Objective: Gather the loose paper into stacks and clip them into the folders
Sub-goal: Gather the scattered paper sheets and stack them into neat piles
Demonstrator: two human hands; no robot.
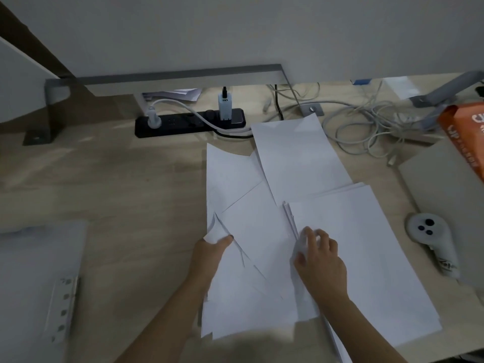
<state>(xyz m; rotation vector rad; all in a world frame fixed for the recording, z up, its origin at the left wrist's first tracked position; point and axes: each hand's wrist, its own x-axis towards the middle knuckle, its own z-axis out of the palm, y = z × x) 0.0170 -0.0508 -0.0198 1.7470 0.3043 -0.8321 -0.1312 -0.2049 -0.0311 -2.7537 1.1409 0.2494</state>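
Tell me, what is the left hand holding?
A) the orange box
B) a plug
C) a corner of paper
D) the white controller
C: the left hand pinches the curled corner of a loose sheet; the right hand grips the edge of the paper stack.

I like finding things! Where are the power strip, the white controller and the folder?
power strip (174, 124), head view, black top face.
white controller (424, 227), head view, round button end.
folder (34, 260), head view, bare cover.
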